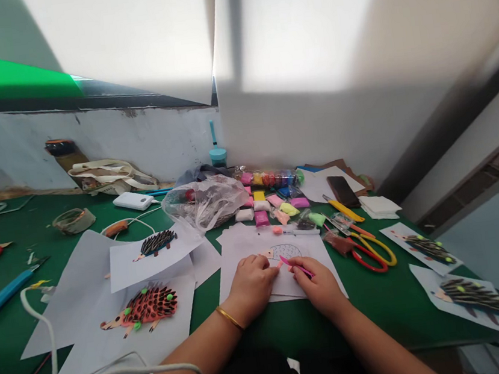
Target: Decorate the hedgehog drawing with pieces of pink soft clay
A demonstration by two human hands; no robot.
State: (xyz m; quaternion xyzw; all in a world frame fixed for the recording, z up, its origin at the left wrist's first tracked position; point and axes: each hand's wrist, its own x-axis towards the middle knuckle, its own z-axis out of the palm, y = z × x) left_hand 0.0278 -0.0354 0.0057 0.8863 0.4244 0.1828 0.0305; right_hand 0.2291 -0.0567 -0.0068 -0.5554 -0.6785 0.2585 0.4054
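Observation:
A white sheet point(248, 251) with a drawn hedgehog outline point(285, 251) lies on the green table point(381, 298) in front of me. My left hand point(253, 282) rests on the sheet with its fingertips pressing near the hedgehog's snout; a gold bangle is on that wrist. My right hand point(318, 284) grips a thin pink tool point(294, 264) whose tip touches the paper just below the outline. Small packets of coloured clay point(274, 205) lie just beyond the sheet.
Finished hedgehog pictures lie at the left point(144, 309), point(156, 244) and right point(427, 248), point(474, 296). Yellow and red scissors point(373, 250), a plastic bag point(206, 201), a power bank point(133, 201), a tape roll point(73, 221) and a white cable point(51, 351) surround the sheet.

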